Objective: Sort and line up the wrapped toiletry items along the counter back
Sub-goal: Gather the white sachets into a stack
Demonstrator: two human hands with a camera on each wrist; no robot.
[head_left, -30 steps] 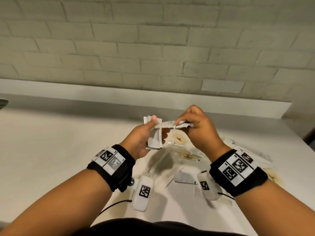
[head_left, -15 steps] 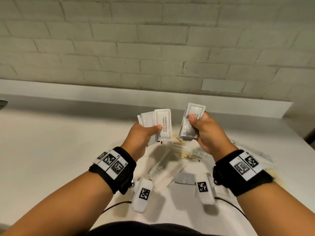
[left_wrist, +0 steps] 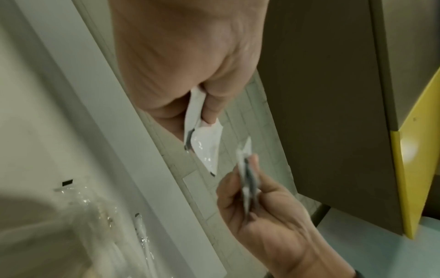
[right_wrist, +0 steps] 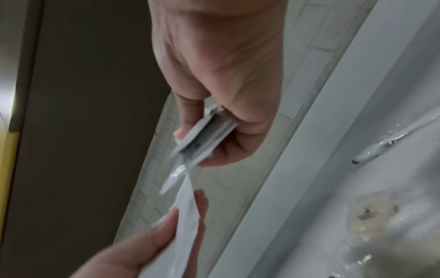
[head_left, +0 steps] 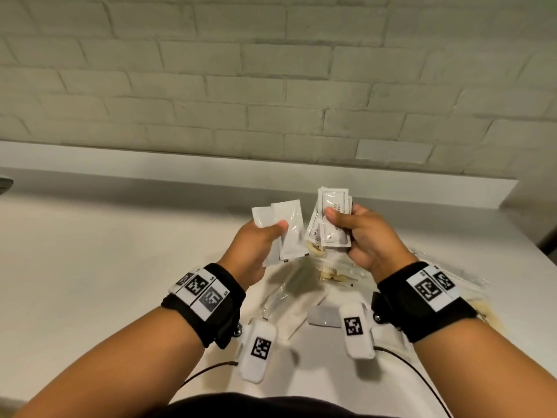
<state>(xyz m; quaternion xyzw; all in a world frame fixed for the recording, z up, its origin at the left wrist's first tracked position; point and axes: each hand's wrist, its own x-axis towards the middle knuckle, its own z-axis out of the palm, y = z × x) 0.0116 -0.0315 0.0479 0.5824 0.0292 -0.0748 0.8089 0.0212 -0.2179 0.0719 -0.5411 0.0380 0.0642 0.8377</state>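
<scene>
My left hand (head_left: 265, 233) pinches two white sachets (head_left: 289, 227) fanned upright above the counter; the left wrist view shows them edge-on as white sachets (left_wrist: 204, 144) under the thumb. My right hand (head_left: 346, 224) grips a small stack of printed sachets (head_left: 333, 218), thumb on the front one; in the right wrist view this stack of sachets (right_wrist: 204, 135) sits between thumb and fingers. The two bundles are held side by side, a little apart. Below them on the white counter (head_left: 105, 251) lies a pile of clear-wrapped toiletry items (head_left: 328, 270), including a comb.
A raised ledge (head_left: 211, 173) runs along the counter back under a white brick wall. More clear packets (head_left: 458, 276) lie to the right behind my right wrist. A dark cabinet panel (left_wrist: 333, 94) with a yellow edge stands beyond the counter's right end.
One second ago both hands held one bundle together. They have since split it into two bundles and moved apart, and the left sachets have turned their blank side toward me.
</scene>
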